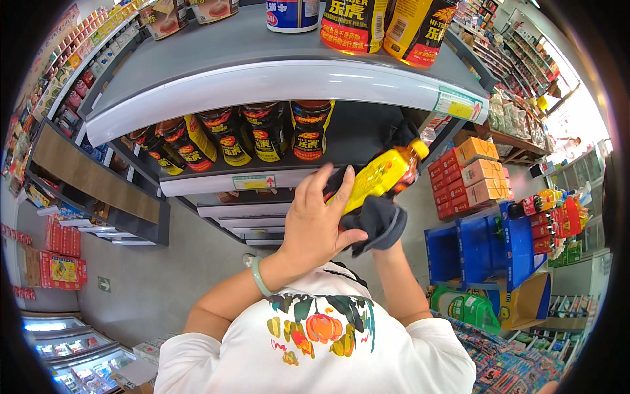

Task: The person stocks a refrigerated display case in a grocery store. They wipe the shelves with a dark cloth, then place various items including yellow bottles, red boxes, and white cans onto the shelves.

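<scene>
In front of my chest a Hi-Tiger drink bottle (381, 175) lies tilted, its yellow cap up and to the right. My left hand (315, 216) is around its lower end, thumb below and fingers above; a pale green bangle (261, 277) circles that wrist. A dark grey cloth (381, 226) wraps the bottle's underside and also shows behind its neck. My right hand (389, 245) is in the cloth against the bottle; its fingers are hidden. Beyond stands a row of matching bottles (266, 133) on the second shelf (339, 152).
The top shelf's white front edge (275, 81) crosses above my hands, with larger bottles (354, 24) and a blue tin (293, 17) on it. To the right are stacked cartons (480, 172), a blue rack (472, 246) and a green pack (462, 308). Another shelving unit (93, 172) stands left.
</scene>
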Motion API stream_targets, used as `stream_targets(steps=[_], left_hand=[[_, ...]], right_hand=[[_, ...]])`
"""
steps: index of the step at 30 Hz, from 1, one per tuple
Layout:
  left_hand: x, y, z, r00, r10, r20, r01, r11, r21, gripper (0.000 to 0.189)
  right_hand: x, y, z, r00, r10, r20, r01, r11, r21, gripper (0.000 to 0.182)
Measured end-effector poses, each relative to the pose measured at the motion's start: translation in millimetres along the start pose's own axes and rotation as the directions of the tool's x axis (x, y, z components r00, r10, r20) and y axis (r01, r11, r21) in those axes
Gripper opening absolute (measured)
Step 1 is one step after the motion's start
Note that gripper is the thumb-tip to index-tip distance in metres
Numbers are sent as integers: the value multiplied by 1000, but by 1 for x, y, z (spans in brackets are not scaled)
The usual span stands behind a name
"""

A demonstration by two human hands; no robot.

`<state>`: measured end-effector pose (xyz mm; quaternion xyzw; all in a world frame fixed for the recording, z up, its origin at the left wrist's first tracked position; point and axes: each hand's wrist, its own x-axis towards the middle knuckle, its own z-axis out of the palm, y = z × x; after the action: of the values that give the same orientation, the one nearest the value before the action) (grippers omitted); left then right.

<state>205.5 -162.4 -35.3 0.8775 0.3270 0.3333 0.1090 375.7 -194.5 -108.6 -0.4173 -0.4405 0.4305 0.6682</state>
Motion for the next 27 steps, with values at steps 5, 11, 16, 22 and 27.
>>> stream_targets(steps=[5, 11, 16, 22, 27], left_hand=[[-21, 2, 11, 995, 32, 96, -16, 987, -162, 94], [-31, -1, 12, 983, 35, 179, 5, 976, -219, 80], [-32, -5, 5, 990, 36, 136, -5, 976, -218, 69], [-22, -11, 1, 998, 21, 66, -7, 980, -200, 55], [-4, -16, -5, 999, 35, -39, -42, 980, -195, 52]], right_hand=[[57, -16, -28, 996, -30, -84, 34, 998, 57, 46], [101, -39, 1, 975, -97, -198, 94, 995, -22, 69], [130, -20, -10, 889, -457, -37, 329, 692, -642, 54], [132, -21, 1, 884, -467, 28, 368, 659, -656, 55], [130, -16, 8, 862, -506, 21, 378, 614, -693, 58]])
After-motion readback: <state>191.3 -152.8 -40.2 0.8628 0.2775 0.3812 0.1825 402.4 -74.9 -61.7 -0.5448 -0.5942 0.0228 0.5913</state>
